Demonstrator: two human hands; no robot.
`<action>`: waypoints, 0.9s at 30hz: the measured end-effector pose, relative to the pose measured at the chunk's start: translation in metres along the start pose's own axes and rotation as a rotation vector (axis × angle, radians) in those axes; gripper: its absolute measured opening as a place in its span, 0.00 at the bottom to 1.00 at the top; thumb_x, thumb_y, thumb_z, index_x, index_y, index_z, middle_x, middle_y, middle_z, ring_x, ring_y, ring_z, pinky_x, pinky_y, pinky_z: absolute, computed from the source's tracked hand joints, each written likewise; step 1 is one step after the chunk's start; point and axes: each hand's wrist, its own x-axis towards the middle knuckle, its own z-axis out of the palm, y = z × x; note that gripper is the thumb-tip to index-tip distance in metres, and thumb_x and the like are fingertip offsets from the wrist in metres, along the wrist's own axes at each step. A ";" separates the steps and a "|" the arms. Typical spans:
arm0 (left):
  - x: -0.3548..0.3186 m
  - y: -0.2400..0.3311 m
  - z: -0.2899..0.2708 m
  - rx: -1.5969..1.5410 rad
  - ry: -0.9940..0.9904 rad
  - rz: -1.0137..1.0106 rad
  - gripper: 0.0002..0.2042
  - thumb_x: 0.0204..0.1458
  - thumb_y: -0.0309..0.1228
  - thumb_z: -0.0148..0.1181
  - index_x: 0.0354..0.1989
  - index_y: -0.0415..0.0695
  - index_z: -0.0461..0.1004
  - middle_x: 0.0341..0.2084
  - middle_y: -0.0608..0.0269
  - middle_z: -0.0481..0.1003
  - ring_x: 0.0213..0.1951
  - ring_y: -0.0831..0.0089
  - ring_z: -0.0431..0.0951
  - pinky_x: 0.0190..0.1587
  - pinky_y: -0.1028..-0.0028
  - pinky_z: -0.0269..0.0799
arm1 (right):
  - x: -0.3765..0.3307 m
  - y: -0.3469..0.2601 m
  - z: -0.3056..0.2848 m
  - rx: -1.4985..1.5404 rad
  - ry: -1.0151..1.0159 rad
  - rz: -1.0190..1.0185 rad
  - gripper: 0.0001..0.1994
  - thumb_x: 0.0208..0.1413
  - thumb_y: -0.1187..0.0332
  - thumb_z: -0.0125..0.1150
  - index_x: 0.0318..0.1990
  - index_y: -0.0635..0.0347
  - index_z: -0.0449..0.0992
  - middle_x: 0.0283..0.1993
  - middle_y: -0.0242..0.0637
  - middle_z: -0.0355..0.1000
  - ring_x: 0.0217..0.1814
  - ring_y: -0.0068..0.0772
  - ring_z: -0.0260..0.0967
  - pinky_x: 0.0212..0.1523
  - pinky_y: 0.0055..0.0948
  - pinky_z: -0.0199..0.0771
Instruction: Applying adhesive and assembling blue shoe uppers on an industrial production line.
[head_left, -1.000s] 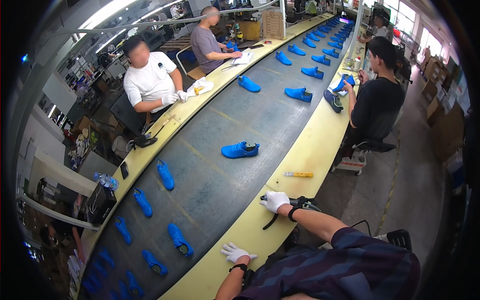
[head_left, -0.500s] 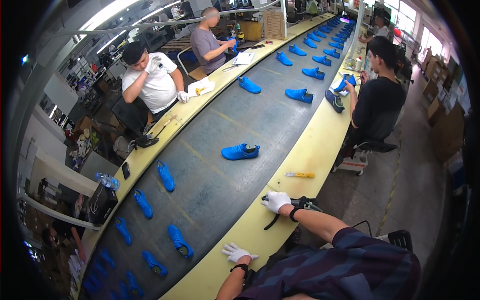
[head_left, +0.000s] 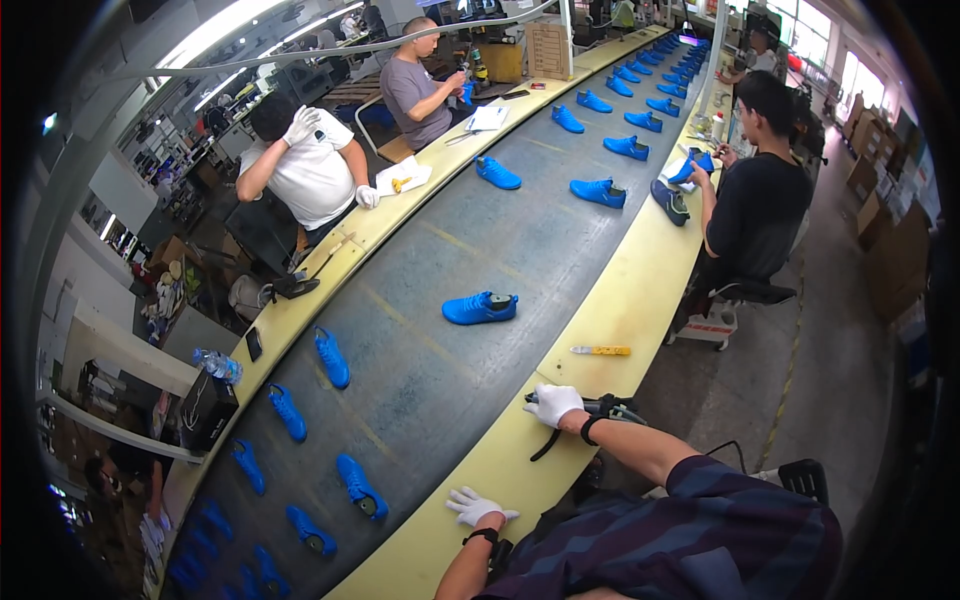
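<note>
While blue shoes ride the grey belt (head_left: 470, 250), both gloved hands sit on the yellow ledge (head_left: 640, 300). Left hand (head_left: 478, 506) lies flat, fingers spread, holding nothing. Right hand (head_left: 553, 403) is curled over a dark tool (head_left: 600, 408) at the ledge's edge, its strap trailing. Nearest shoe (head_left: 481, 308) is well apart on the belt; a yellow knife (head_left: 601, 351) lies near the right hand.

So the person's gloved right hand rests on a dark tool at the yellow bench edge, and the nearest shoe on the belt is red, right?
Not quite: the head view shows the nearest shoe on the belt is bright blue, not red. The rest holds: the gloved right hand rests on a dark tool at the yellow bench edge.
</note>
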 end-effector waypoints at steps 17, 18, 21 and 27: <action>-0.007 -0.001 -0.008 0.011 -0.023 -0.010 0.79 0.29 0.75 0.74 0.83 0.46 0.31 0.82 0.44 0.31 0.81 0.38 0.33 0.67 0.50 0.68 | -0.003 -0.005 -0.007 0.007 -0.020 0.020 0.23 0.61 0.44 0.64 0.45 0.56 0.83 0.44 0.48 0.83 0.48 0.52 0.82 0.50 0.47 0.81; -0.007 -0.001 -0.008 0.015 -0.026 -0.009 0.78 0.29 0.76 0.74 0.83 0.46 0.31 0.82 0.44 0.31 0.81 0.38 0.33 0.67 0.50 0.68 | -0.003 -0.006 -0.007 0.006 -0.023 0.023 0.23 0.61 0.44 0.63 0.45 0.56 0.83 0.44 0.48 0.83 0.48 0.52 0.82 0.50 0.47 0.81; -0.008 -0.002 -0.008 0.020 -0.028 -0.010 0.78 0.29 0.76 0.74 0.83 0.46 0.31 0.82 0.44 0.31 0.81 0.38 0.33 0.67 0.51 0.68 | -0.003 -0.007 -0.008 0.004 -0.029 0.030 0.23 0.61 0.44 0.63 0.46 0.55 0.83 0.45 0.48 0.83 0.48 0.52 0.82 0.50 0.47 0.81; -0.010 -0.002 -0.011 0.019 -0.009 -0.001 0.77 0.31 0.76 0.73 0.83 0.46 0.32 0.82 0.44 0.32 0.80 0.37 0.34 0.67 0.48 0.68 | -0.002 -0.006 -0.007 0.007 -0.023 0.025 0.23 0.61 0.43 0.63 0.46 0.54 0.83 0.45 0.47 0.83 0.49 0.51 0.82 0.51 0.46 0.81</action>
